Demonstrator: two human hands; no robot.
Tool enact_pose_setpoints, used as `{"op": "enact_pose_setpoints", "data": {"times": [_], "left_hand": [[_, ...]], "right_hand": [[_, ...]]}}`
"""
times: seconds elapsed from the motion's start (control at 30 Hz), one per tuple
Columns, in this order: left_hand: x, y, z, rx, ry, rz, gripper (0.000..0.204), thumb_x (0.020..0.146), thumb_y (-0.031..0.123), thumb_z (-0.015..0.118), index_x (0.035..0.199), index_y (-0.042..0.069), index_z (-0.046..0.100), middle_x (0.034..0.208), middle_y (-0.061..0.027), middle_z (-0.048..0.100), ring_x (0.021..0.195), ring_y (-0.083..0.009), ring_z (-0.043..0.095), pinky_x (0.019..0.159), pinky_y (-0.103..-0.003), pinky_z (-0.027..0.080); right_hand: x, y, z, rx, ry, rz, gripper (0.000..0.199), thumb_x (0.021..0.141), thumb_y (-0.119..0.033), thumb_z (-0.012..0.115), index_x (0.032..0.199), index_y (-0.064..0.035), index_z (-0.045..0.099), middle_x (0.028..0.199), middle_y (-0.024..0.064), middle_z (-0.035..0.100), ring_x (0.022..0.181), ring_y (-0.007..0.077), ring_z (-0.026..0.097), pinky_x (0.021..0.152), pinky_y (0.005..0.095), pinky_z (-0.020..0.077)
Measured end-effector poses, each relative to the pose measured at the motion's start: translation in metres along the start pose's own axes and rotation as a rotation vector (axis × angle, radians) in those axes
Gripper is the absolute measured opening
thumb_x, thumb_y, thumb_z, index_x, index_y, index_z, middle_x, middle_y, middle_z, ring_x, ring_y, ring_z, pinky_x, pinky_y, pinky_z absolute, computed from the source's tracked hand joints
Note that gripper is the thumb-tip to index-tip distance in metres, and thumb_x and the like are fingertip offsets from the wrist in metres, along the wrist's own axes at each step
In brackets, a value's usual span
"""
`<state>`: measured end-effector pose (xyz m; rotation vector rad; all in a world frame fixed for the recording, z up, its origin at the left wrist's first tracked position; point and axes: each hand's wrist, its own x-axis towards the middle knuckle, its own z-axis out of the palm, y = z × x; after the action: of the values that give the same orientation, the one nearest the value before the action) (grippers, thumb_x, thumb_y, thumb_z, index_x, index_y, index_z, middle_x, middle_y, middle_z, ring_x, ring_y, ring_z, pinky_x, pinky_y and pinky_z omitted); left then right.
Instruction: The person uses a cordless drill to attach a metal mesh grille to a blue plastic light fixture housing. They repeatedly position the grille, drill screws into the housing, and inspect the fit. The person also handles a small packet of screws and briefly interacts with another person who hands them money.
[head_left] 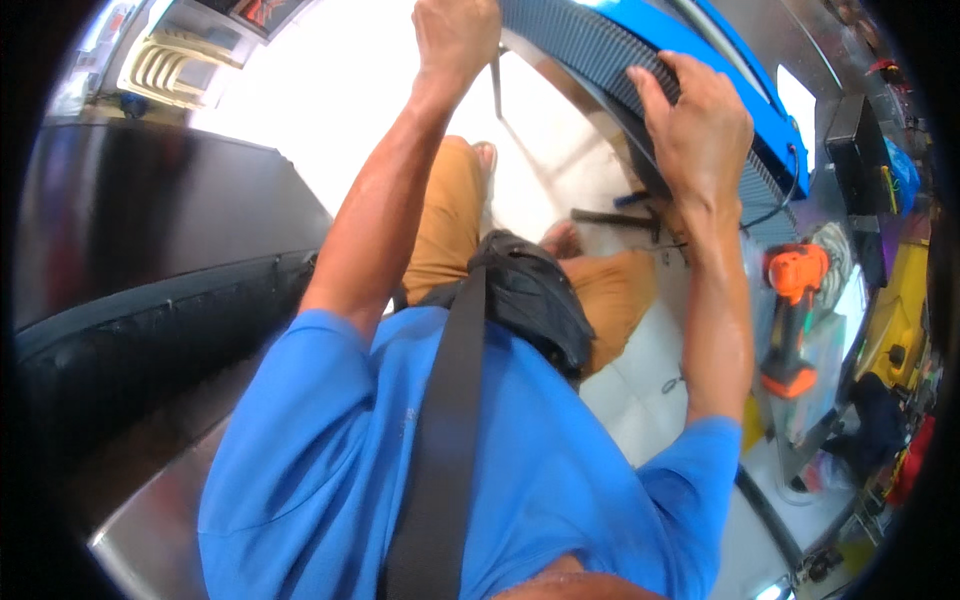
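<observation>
Both hands up on a long curved panel [600, 45] at top of view: dark ribbed/textured face w/ bright blue glossy edge, running from top centre down to the right. Left hand [455, 35] closed in a fist at the panel's upper end; can't tell exactly what it grips. Right hand [700, 125] clamped over the ribbed edge, fingers curled on it. Orange cordless drill [790, 320] stands upright to the right, well apart from the hands. White floor [560, 170] below.
</observation>
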<state>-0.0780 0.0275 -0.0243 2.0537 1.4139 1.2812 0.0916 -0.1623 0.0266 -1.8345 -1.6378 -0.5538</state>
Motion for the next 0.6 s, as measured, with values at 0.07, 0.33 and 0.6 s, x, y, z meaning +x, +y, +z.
{"op": "enact_pose_setpoints", "data": {"times": [0.07,0.33,0.6], "left_hand": [[-0.003,0.001,0.009,-0.02,0.157,0.044,0.03,0.1,0.021,0.045,0.103,-0.006,0.059,0.085,-0.036,0.062,0.08,-0.0539,0.063,0.068,-0.061,0.048],[0.032,-0.032,0.014,-1.042,-0.237,-0.592,0.032,0.106,0.022,0.039,0.083,0.006,0.055,0.063,-0.0012,0.046,0.047,-0.0131,0.04,0.04,-0.029,0.029],[0.035,-0.004,-0.014,-1.613,-0.337,-1.056,0.03,0.108,0.021,0.038,0.079,0.013,0.042,0.056,0.0058,0.027,0.043,-0.007,0.023,0.038,-0.024,0.02]], "right_hand": [[0.0,0.001,-0.002,-0.012,0.004,-0.028,0.033,0.085,-0.034,0.078,0.099,-0.0042,0.074,0.09,0.0129,0.073,0.084,0.0314,0.069,0.076,0.0414,0.0553],[0.007,-0.013,-0.017,0.075,-0.036,-0.026,0.024,0.081,-0.019,0.078,0.093,0.0009,0.072,0.089,0.0195,0.07,0.085,0.0379,0.066,0.077,0.0438,0.0524],[-0.001,0.022,-0.009,0.167,0.078,-0.084,0.024,0.078,-0.016,0.083,0.092,0.0002,0.072,0.085,0.0171,0.07,0.077,0.0347,0.067,0.071,0.0401,0.0546]]}}
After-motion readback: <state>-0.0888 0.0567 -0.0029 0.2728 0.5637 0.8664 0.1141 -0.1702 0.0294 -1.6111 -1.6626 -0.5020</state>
